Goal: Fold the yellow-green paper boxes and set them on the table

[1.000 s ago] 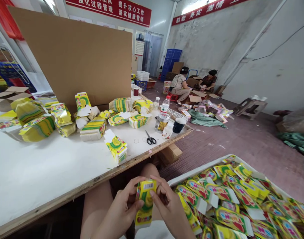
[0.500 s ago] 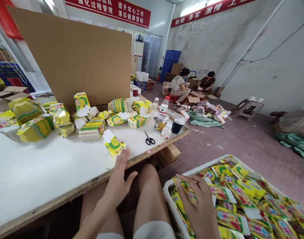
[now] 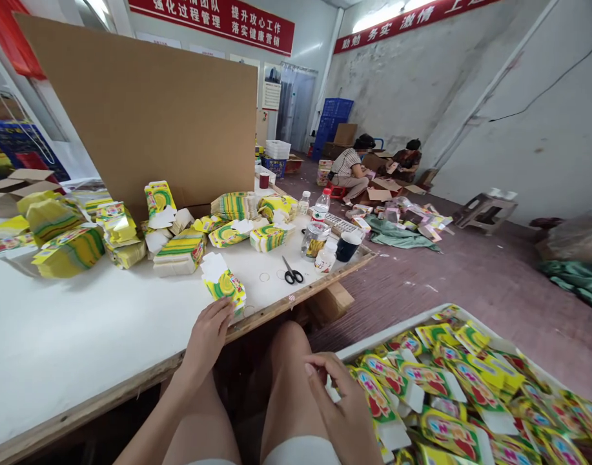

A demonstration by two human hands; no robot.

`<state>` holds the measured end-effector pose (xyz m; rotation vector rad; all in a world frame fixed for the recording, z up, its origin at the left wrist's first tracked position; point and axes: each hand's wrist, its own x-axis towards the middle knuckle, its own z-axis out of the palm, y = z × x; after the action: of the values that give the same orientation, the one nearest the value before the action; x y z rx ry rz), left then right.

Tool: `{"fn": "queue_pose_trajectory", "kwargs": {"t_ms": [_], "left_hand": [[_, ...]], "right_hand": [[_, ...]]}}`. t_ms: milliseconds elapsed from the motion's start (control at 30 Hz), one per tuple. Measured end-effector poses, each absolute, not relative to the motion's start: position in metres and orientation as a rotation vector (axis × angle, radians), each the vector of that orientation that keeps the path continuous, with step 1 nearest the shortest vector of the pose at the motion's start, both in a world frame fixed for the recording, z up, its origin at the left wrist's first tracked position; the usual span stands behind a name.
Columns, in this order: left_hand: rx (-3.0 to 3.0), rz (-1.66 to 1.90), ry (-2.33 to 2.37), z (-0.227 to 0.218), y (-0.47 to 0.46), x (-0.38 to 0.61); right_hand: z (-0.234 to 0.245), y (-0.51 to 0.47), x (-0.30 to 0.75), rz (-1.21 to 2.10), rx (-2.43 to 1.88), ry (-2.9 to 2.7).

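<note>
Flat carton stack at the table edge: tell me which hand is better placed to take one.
Left. The left hand is right beside the flat carton stack; the right hand sits apart, by the tray.

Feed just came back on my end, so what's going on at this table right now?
A seated person works between a white table and a tray of yellow printed cartons. The left hand rests at the table edge, against a small stack of flat cartons; the right hand, apparently empty, hovers at the tray's near edge. Scissors lie untouched nearby.
</note>
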<state>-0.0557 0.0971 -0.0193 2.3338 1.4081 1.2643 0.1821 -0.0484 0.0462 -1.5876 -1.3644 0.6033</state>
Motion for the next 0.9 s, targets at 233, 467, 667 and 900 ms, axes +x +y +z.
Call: {"fn": "queue_pose_trajectory", "kwargs": {"t_ms": [233, 467, 667, 900], "left_hand": [[2.402, 1.397, 0.812, 0.018, 0.016, -0.034], [1.956, 1.408, 0.605, 0.013, -0.028, -0.008], [1.082, 1.353, 0.556, 0.030, -0.013, -0.004], [0.568, 1.122, 0.500, 0.036, -0.009, -0.006]], "right_hand": [[0.037, -0.045, 0.168, 1.002, -1.461, -0.978], [0.036, -0.045, 0.164, 1.213, -1.240, -0.715], [0.023, -0.049, 0.149, 1.294, -1.073, -0.673], [0.019, -0.051, 0.141, 1.361, -0.957, -0.732]]}}
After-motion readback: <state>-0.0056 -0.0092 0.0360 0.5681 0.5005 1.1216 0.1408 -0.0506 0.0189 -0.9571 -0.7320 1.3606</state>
